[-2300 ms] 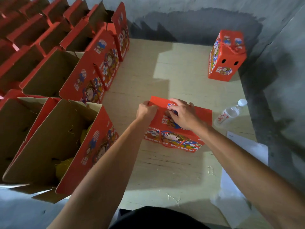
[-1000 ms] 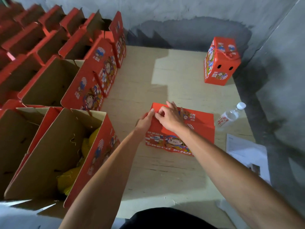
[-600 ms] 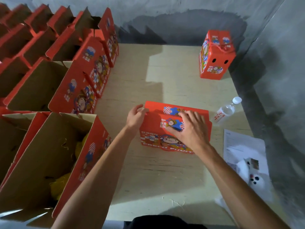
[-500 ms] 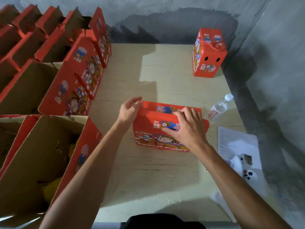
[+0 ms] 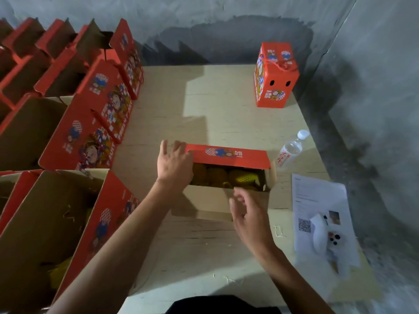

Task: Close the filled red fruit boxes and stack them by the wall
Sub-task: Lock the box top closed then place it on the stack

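A red fruit box [image 5: 229, 155] stands on the wooden board in front of me with its top open. Yellow fruit in netting [image 5: 226, 175] shows inside. Its far flap [image 5: 229, 154] leans over the opening and its near flap [image 5: 204, 200] lies folded out toward me, brown side up. My left hand [image 5: 173, 164] rests with relaxed fingers at the box's left end, touching the far flap's corner. My right hand [image 5: 246, 209] hovers over the near flap, fingers loosely curled, holding nothing. One closed, tied red box [image 5: 275, 75] stands by the back wall.
Several open red boxes [image 5: 86, 132] fill the left side in rows, the nearest [image 5: 68, 223] with fruit inside. A plastic water bottle [image 5: 291, 149] lies to the right of the box. A printed paper sheet [image 5: 322, 211] with a small white device lies at the right. Grey walls close the back and right.
The box's top, pressed shut under both hands earlier, now stands open with the near flap folded out. My right hand has come off the lid and drawn back toward me.
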`<state>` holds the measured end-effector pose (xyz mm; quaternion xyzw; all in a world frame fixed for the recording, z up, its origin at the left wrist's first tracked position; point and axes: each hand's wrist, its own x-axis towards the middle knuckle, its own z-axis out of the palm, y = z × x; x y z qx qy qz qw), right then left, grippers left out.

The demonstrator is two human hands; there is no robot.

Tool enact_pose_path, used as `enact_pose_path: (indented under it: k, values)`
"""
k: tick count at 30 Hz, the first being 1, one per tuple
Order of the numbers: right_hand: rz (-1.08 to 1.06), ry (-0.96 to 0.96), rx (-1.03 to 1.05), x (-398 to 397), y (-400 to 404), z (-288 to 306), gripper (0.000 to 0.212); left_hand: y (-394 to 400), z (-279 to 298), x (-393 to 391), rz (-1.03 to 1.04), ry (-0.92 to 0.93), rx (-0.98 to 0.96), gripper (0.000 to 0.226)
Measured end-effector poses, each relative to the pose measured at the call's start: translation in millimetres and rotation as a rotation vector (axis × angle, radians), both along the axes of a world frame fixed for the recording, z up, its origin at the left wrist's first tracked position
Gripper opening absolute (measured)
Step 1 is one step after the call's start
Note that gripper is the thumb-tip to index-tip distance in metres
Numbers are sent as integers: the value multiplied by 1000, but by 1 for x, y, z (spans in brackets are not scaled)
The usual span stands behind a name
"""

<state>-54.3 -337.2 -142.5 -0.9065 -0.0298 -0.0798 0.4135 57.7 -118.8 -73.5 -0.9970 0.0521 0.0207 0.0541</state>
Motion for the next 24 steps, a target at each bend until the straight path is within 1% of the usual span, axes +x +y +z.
enact_pose_path:
  k: [1,2,3,4,5,6,8,9,11,12,14,16,17,18,20,21,22,24]
  values:
    - [-54,-42,68,8,3,4,38,-13,-5,-7,-5,33,98,48]
    - [-114,-84,120,16,3,8,42,-27,-12,-14,-6,75,152,58]
    - [-178,-104,166,24,2,12,45,-37,-20,-20,3,116,148,70]
    - [-243,-109,212,31,-2,14,46,-43,-28,-24,21,152,65,80]
    - [-303,-111,252,36,-6,16,44,-44,-33,-25,33,173,-70,85]
    - [-352,-117,272,39,-10,17,40,-40,-37,-24,27,167,-214,84]
    - [-408,-130,207,47,-20,18,30,-21,-45,-18,8,113,-446,74]
    - [-414,-114,121,52,-25,18,26,-8,-48,-15,5,89,-508,65]
    - [-352,-21,-77,66,-32,20,27,14,-54,-9,-11,96,-535,47]
    - [-302,44,-153,73,-34,22,30,21,-56,-6,-23,121,-547,44]
    - [-210,150,-308,89,-40,30,36,25,-56,-1,-53,139,-566,45]
    - [-115,144,-574,105,-50,37,44,20,-54,8,-75,103,-548,48]
    - [-40,122,-676,114,-56,40,49,17,-52,13,-83,96,-537,49]
    - [48,110,-716,123,-61,43,54,15,-49,19,-88,101,-534,51]
    - [185,162,-661,138,-67,46,62,13,-42,29,-73,121,-558,59]
    - [213,204,-625,142,-69,48,65,13,-40,35,-58,127,-563,66]
    - [224,223,-613,145,-69,47,67,13,-38,39,-46,131,-537,75]
    - [237,179,-632,150,-72,43,68,11,-37,43,-52,131,-398,89]
